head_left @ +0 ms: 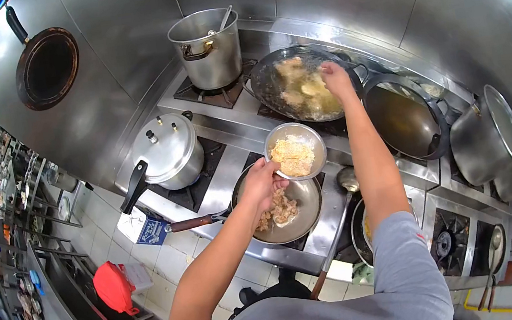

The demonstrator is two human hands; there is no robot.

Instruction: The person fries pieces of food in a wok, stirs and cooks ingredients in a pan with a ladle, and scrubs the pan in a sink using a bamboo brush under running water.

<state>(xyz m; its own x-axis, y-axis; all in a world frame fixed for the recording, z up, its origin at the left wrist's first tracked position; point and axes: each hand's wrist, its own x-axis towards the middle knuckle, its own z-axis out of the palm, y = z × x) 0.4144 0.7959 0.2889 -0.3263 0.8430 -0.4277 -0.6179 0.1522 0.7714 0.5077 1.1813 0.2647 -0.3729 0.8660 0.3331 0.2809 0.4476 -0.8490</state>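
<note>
As the head view records, the left hand (262, 183) is closed on the near rim of a steel bowl (319, 150), which contains a crumbly yellow coating mix (292, 155). The bowl is held above a pan (308, 208) with raw-looking pieces (284, 207) in it. The right hand (337, 78) is over the right side of a wok (265, 79), where battered pieces (290, 75) lie in bubbling oil. Its fingers are bent; whether they hold anything cannot be determined.

Metal bowl (318, 149), coated food (293, 156) inside (lumpy, yellowish)
</note>
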